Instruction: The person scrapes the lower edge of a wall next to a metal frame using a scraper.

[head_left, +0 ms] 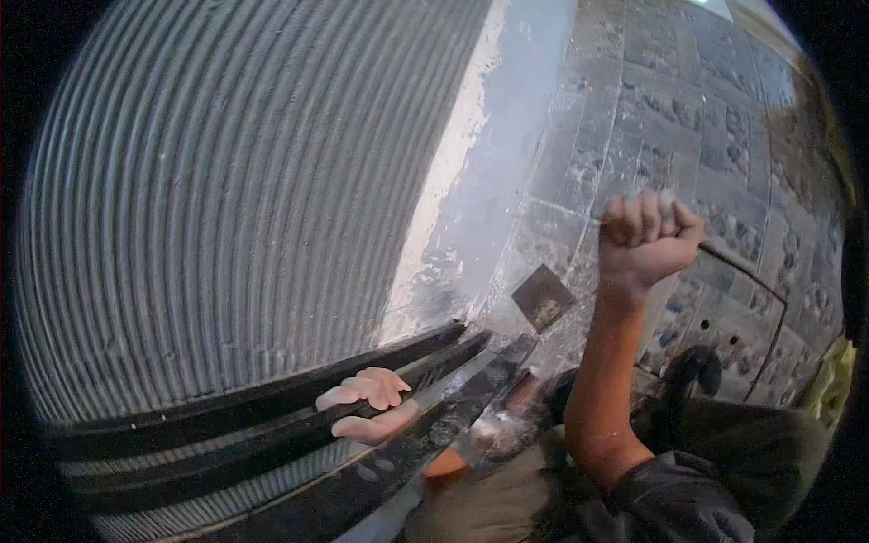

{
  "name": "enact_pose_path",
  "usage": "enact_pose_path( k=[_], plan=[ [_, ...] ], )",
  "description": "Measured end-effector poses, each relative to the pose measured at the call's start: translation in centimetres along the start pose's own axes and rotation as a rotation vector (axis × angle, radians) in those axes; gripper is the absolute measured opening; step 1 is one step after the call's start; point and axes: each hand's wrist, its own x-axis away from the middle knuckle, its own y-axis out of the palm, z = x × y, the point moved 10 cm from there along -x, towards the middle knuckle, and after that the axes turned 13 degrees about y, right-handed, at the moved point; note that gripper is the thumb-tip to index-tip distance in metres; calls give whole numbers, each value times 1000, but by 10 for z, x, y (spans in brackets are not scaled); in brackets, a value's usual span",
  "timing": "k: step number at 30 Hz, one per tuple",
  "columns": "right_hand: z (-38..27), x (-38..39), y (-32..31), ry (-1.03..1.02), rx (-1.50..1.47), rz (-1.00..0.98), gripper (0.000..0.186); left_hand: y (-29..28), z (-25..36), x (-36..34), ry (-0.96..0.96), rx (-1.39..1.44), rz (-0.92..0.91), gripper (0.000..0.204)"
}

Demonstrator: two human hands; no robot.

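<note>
Several long dark bars (226, 385), metal by their look, slant across the lower left. My left hand (369, 404) is closed around one of them, fingers on its far side and thumb on the near side. Another dark bar crosses in front of my left forearm and hides much of it. My right hand (650, 231) is raised in a closed fist above the floor, right of the bars. Whatever it may hold is hidden by the fingers. Between the hands, near the bars' far ends, is a dark square plate (543, 299).
A grey corrugated surface (226, 181) fills the left side. Beside it runs a pale, flaking strip (462, 163). Patterned stone-like tiles (724, 154) cover the floor at right. My bent knees in dark trousers (760, 443) are at the bottom. Something yellow-green (831, 385) lies at the right edge.
</note>
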Motion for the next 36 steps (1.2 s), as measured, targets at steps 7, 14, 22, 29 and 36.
enact_pose_path(
  k=[7,14,22,29,36],
  plan=[
    [97,45,-37,201,480,306,34,9,8,-6,76,-43,-78,42],
    [5,39,-34,-403,732,428,33,-20,-5,9,-15,-11,139,46],
    [9,23,-30,-7,-20,89,32,33,5,-5,-65,485,-359,41],
    [71,27,-68,176,-36,471,39,-20,-5,14,-163,17,183,35],
    [13,8,-36,-216,316,124,35,-2,5,4,-62,-39,103,36]
  ],
)
